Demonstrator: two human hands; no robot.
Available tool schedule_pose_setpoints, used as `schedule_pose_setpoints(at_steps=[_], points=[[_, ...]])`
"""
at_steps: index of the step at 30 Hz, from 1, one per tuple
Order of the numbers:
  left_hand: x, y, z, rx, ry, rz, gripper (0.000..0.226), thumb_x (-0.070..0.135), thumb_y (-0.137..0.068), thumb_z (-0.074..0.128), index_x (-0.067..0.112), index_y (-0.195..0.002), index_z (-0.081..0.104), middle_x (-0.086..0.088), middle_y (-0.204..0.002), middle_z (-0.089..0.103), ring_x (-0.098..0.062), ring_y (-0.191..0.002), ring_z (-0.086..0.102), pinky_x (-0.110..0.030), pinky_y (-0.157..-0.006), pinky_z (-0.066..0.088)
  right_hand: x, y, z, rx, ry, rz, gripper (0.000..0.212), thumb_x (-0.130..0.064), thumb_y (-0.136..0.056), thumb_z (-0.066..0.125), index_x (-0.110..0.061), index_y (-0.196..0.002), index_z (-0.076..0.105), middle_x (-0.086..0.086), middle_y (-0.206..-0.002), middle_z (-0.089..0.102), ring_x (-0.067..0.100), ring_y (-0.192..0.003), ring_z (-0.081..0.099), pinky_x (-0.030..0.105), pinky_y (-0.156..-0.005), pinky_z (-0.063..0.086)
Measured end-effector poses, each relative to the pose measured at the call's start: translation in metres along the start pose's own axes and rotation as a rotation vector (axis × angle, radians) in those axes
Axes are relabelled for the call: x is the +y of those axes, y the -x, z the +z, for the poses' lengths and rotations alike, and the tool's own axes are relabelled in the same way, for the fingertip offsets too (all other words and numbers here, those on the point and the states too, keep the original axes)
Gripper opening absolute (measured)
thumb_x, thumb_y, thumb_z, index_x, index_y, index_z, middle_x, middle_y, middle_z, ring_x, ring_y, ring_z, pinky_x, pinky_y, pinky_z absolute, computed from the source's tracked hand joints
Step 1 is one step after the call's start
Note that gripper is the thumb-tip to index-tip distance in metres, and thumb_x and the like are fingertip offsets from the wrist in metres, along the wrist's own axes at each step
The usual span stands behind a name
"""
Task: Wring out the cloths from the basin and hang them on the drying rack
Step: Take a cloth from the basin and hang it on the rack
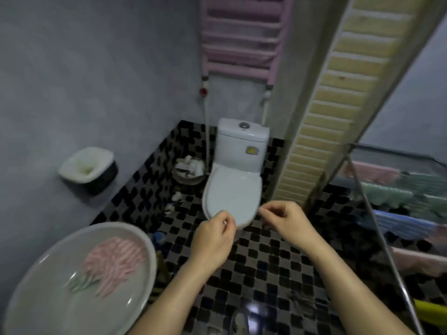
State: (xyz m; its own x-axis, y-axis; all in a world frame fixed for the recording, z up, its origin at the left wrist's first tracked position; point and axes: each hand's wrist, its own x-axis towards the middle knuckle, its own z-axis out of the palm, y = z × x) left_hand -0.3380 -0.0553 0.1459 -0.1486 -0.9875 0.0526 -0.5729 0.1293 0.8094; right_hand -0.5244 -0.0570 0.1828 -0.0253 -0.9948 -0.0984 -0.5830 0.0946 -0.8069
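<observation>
A white round basin (142, 240) stands at the lower left with a pink cloth (113, 259) and a bit of green cloth (81, 282) lying in water. At the right is a metal drying rack (377, 228) with pink, green and blue cloths (387, 194) draped over its bars. My left hand (214, 238) and my right hand (287, 223) hover side by side over the floor in front of the toilet, fingers loosely curled, with nothing in either. Both are apart from the basin and the rack.
A white toilet (234, 184) with its lid down stands straight ahead. A waste basket (189, 171) sits beside it, and a wall-mounted bin (88, 166) hangs at the left. A pink towel radiator (242, 37) is on the far wall. The floor is black mosaic tile (266, 262).
</observation>
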Motion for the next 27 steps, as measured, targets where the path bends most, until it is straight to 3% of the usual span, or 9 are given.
schedule_pose_setpoints(at_steps=[4,6,8,12,16,18,21,24,27], points=[[-0.049,0.001,-0.043,0.141,-0.079,-0.136,0.015,0.018,-0.101,0.041,0.021,-0.097,0.055,0.007,-0.068,0.053,-0.013,-0.059,0.048,-0.033,-0.055,0.036,-0.030,-0.036,0.061,-0.166,-0.095,-0.036,0.015,-0.019,-0.092,0.062,-0.015,-0.083,0.074,0.000,-0.073,0.072,0.010,-0.067,0.065,0.031,-0.071,0.054],[-0.073,0.006,-0.064,0.190,-0.121,-0.242,0.021,0.009,-0.099,0.039,0.024,-0.104,0.054,0.007,-0.071,0.051,-0.014,-0.061,0.045,-0.029,-0.055,0.033,-0.044,-0.056,0.096,-0.257,-0.132,-0.043,0.015,-0.017,-0.093,0.061,-0.014,-0.085,0.073,-0.002,-0.072,0.070,0.006,-0.063,0.061,0.021,-0.063,0.051],[-0.105,0.010,-0.082,0.233,-0.139,-0.376,0.029,0.002,-0.094,0.041,0.025,-0.105,0.056,0.005,-0.081,0.057,-0.016,-0.068,0.052,-0.029,-0.062,0.040,-0.058,-0.074,0.138,-0.382,-0.148,-0.035,0.014,-0.015,-0.094,0.059,-0.013,-0.091,0.072,-0.001,-0.074,0.069,0.005,-0.062,0.060,0.016,-0.058,0.048],[-0.165,0.017,-0.105,0.326,-0.096,-0.563,0.033,0.001,-0.081,0.048,0.028,-0.095,0.060,0.005,-0.094,0.064,-0.021,-0.089,0.061,-0.034,-0.079,0.049,-0.068,-0.105,0.212,-0.577,-0.160,0.033,0.012,-0.015,-0.094,0.058,-0.019,-0.100,0.068,0.006,-0.091,0.071,0.017,-0.079,0.066,0.033,-0.077,0.055],[-0.231,0.024,-0.125,0.361,-0.155,-0.795,0.029,0.002,-0.087,0.050,0.014,-0.109,0.065,-0.007,-0.115,0.065,-0.029,-0.108,0.059,-0.030,-0.086,0.041,-0.072,-0.130,0.284,-0.855,-0.099,-0.008,0.022,-0.012,-0.095,0.055,-0.023,-0.112,0.064,-0.003,-0.099,0.069,0.011,-0.086,0.067,0.029,-0.079,0.057],[-0.273,0.030,-0.131,0.326,-0.202,-0.869,0.027,0.007,-0.086,0.053,0.011,-0.109,0.068,-0.010,-0.117,0.066,-0.030,-0.110,0.060,-0.029,-0.088,0.040,-0.065,-0.142,0.328,-0.970,0.051,-0.152,0.031,-0.018,-0.094,0.054,-0.024,-0.124,0.061,-0.005,-0.115,0.064,0.012,-0.104,0.063,0.032,-0.093,0.052],[-0.310,0.036,-0.130,0.220,-0.308,-0.868,0.034,0.011,-0.077,0.051,0.010,-0.102,0.073,-0.014,-0.115,0.068,-0.034,-0.110,0.061,-0.031,-0.094,0.041,-0.045,-0.147,0.374,-0.957,0.497,-0.478,0.044,-0.022,-0.092,0.053,-0.023,-0.136,0.054,0.001,-0.148,0.044,0.020,-0.138,0.037,0.025,-0.115,0.027],[-0.342,0.036,-0.122,0.014,-0.417,-0.922,0.045,0.012,-0.086,0.050,0.017,-0.131,0.058,-0.012,-0.146,0.044,-0.034,-0.137,0.035,-0.036,-0.115,0.026,-0.041,-0.148,0.408,-0.995,0.910,-0.646,0.067,-0.021,-0.092,0.053,-0.029,-0.151,0.023,0.006,-0.161,0.010,0.032,-0.146,0.007,0.042,-0.118,0.022],[-0.362,0.037,-0.117,-0.151,-0.329,-0.972,0.043,0.014,-0.091,0.049,0.015,-0.134,0.053,-0.013,-0.152,0.033,-0.035,-0.139,0.029,-0.043,-0.112,0.031,-0.047,-0.145,0.430,-1.016,1.089,-0.688,0.086,-0.018,-0.090,0.058,-0.037,-0.152,0.002,0.009,-0.161,-0.001,0.036,-0.147,0.002,0.049,-0.114,0.024]])
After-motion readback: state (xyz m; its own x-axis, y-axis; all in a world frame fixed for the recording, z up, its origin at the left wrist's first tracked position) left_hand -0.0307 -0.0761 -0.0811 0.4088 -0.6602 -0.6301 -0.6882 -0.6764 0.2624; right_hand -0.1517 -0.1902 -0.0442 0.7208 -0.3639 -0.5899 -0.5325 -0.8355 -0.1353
